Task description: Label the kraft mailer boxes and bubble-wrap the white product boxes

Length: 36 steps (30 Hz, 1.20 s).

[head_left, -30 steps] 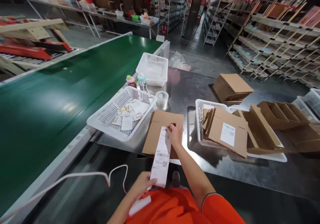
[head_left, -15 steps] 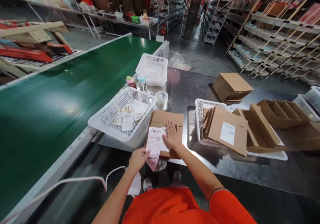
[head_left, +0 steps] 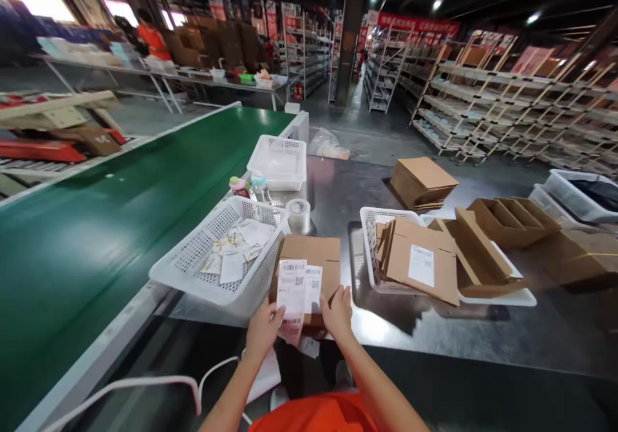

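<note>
In front of me a flat brown cardboard box (head_left: 311, 248) lies at the table's near edge. A long white shipping label (head_left: 291, 293) is on its left part, with its pinkish lower end hanging past the box's front edge. Beside it, a smaller white label (head_left: 313, 287) with a square code sits on the cardboard. My left hand (head_left: 263, 330) is closed at the long label's lower left edge, thumb against the paper; its other fingertips are partly hidden. At the box's lower right side, my right hand (head_left: 338, 313) grips the edge with bent fingers, thumb near the smaller label.
To the left stands a white basket (head_left: 193, 271) of paper slips, with a tape roll (head_left: 298, 216) and two bottles behind it. A green conveyor belt (head_left: 145, 200) runs alongside. On the right are a basket (head_left: 369, 245) of flat boxes and a cardboard stack (head_left: 422, 178).
My right hand has moved from flat on the box's top down to its right edge. My left hand stays by the long label. The head view has tilted up.
</note>
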Motion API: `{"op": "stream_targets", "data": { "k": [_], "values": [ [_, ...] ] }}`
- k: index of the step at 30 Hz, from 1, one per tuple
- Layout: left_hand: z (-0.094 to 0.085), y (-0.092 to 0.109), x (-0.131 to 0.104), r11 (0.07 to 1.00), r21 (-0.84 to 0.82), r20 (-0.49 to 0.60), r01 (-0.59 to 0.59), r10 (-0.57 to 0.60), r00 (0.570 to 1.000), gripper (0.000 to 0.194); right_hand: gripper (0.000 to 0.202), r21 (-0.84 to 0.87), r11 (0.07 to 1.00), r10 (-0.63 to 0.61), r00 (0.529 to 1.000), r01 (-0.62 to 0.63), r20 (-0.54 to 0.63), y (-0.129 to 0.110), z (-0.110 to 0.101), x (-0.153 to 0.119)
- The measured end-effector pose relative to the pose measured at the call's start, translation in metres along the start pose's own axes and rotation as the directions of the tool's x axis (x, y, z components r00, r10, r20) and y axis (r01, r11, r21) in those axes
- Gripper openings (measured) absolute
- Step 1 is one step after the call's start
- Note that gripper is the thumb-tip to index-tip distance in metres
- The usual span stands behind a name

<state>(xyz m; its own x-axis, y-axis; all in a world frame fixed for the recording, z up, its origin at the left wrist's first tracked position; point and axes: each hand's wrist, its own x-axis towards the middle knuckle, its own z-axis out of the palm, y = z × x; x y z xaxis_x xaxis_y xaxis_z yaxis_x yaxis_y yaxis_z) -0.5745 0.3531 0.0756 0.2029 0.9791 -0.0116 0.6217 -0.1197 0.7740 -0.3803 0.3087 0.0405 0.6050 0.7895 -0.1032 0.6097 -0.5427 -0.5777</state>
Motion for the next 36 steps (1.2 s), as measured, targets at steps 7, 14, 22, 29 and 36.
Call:
{"op": "stream_targets", "data": {
  "k": [7, 14, 22, 29, 36],
  "values": [
    [-0.01, 0.066, -0.039, 0.978, -0.174, -0.057, -0.112, 0.103, 0.993, 0.041, 0.067, 0.512, 0.837, -0.037, 0.954, 0.192, -0.297, 0.015, -0.069, 0.017],
    [-0.018, 0.088, -0.055, 0.961, -0.255, 0.083, -0.108, 0.133, 0.988, 0.044, 0.066, 0.354, 0.925, 0.336, 0.729, -0.137, -0.596, 0.108, -0.248, 0.075],
    [0.014, 0.072, -0.061, 0.978, -0.195, 0.206, -0.07, 0.111, 0.972, 0.046, 0.047, 0.436, 0.858, -0.182, 0.953, 0.274, -0.241, 0.038, -0.167, 0.037],
    [0.004, 0.044, -0.062, 0.988, -0.138, 0.196, 0.073, -0.045, 0.98, 0.053, 0.015, 0.694, 0.648, -0.402, 0.915, 0.313, -0.037, -0.044, -0.09, -0.025],
    [-0.024, 0.054, -0.024, 0.946, -0.319, 0.153, 0.052, -0.003, 0.988, 0.035, 0.019, 0.621, 0.689, -0.514, 0.856, 0.373, 0.057, -0.048, -0.071, -0.051]
  ]
}}
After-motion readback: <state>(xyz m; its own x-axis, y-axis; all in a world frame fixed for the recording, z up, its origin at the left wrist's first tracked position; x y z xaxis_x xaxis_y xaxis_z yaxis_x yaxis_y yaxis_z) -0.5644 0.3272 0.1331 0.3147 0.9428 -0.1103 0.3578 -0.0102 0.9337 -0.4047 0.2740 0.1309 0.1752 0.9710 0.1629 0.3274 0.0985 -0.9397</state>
